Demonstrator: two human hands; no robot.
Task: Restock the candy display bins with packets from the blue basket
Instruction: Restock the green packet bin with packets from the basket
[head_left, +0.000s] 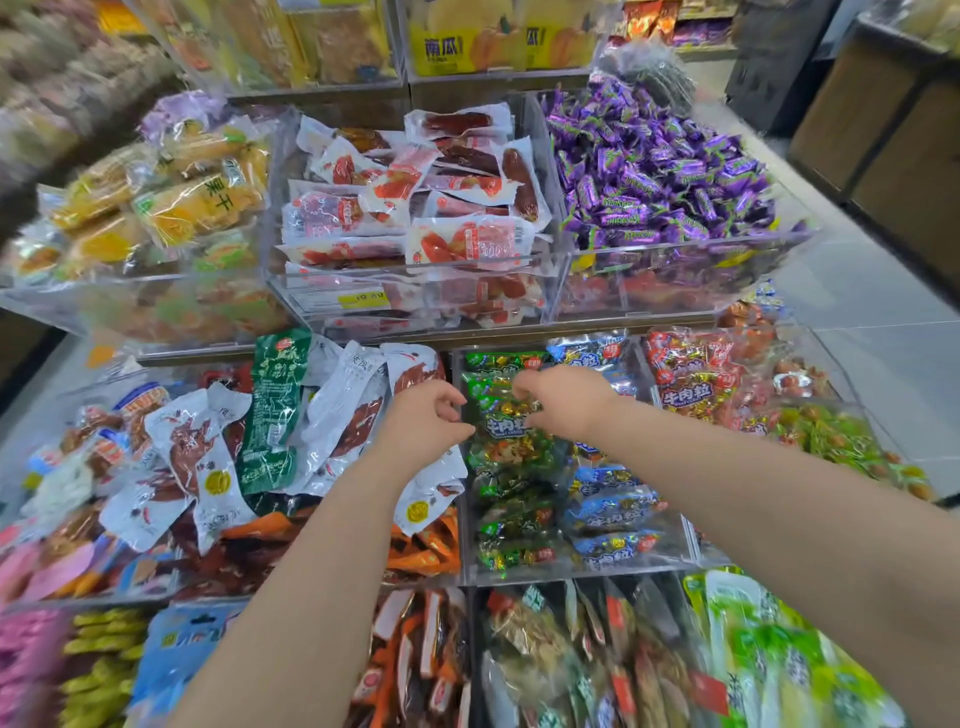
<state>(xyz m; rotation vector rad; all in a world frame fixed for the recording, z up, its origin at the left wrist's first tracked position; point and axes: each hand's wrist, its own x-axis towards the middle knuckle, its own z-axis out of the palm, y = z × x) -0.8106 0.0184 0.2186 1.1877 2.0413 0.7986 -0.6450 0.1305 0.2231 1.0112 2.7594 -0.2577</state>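
1. Take the clear bin (571, 574) under your hands as the landmark. It holds two columns of packets side by side.
2. The green packets (511, 525) fill the bin's left column and the blue packets (613, 512) fill its right column, stacked from the front wall to the back.
3. Your right hand (566, 405) is over the far end of the bin. Its fingers are curled down and pinch the top green packet (506, 428), which lies on the green column.
4. Your left hand (421, 415) sits at the bin's left wall with fingers and thumb curled and the tips at that same packet's left edge. You cannot tell whether it grips the wrapper or only touches it, because the hand is blurred.
5. Just left of the bin, white pouches (353, 405) are heaped loosely, with a dark green pouch (272, 410) lying among them.
6. Just right of the bin is a pile of red packets (696, 379).
7. Behind the bin, one tier up, are the sausage packs (415, 208) — red and white, in their own clear box.
8. Behind the bin and to its right, on that same upper tier, purple candies (660, 171) are mounded high.
9. In front of the bin, a lower row of brown snack bags (524, 639) stands on edge.
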